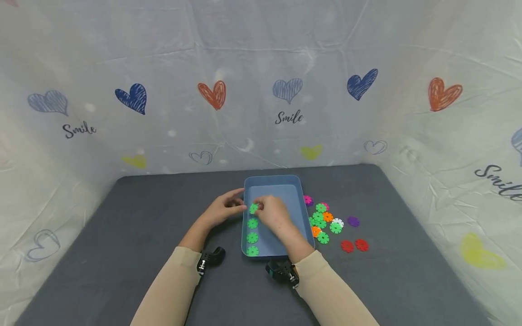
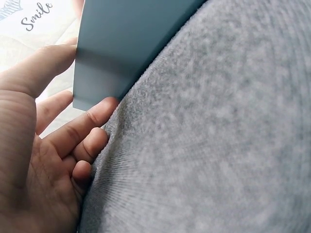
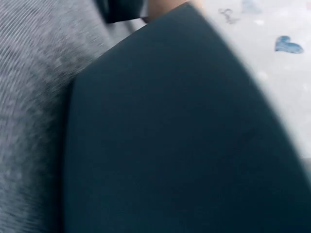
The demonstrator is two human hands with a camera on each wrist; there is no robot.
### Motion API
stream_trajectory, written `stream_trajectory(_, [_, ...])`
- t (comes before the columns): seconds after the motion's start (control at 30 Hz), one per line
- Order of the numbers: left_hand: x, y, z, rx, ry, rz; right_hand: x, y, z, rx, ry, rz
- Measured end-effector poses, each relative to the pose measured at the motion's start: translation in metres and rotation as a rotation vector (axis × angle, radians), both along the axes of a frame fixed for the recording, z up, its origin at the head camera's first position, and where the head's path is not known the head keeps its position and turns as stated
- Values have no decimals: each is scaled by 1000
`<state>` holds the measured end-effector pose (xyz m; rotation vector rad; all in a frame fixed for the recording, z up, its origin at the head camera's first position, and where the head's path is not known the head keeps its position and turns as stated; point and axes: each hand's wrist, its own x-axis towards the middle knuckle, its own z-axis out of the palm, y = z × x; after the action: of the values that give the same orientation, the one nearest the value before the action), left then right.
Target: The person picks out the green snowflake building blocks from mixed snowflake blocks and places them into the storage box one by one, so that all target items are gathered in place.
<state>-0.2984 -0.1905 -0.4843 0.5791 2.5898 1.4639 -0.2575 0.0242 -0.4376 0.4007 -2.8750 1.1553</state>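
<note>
A blue rectangular tray (image 1: 285, 180) lies on the dark grey table. Along its left side runs a column of green flower-shaped discs, among them one green disc (image 1: 253, 237) near the front. My right hand (image 1: 274, 213) reaches over the tray and pinches the farthest green disc (image 1: 253, 208) of that column between thumb and fingers. At the tray's left wall is my left hand (image 1: 222, 209), its fingers loosely bent, thumb and fingertips right at the wall. In the left wrist view the fingers (image 2: 80, 131) rest against the tray wall (image 2: 104, 73) and the cloth. The right wrist view shows mainly the tray's dark outer wall (image 3: 170, 126).
Right of the tray lies a loose heap of flower-shaped discs, including an orange disc (image 1: 328, 217) and a green disc (image 1: 323, 237). Farther right are a purple disc (image 1: 353, 221) and two red discs, one a red disc (image 1: 361, 245). A white printed curtain (image 1: 248, 136) stands behind the table.
</note>
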Motion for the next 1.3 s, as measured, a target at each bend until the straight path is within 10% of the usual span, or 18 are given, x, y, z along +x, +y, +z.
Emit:
stream_trajectory(0.73, [-1, 1, 2, -2, -5, -2, 0, 10, 6, -148, -174, 152])
stream_trajectory(1.3, [0, 2, 1, -26, 0, 26, 1, 99, 59, -420, 3, 219])
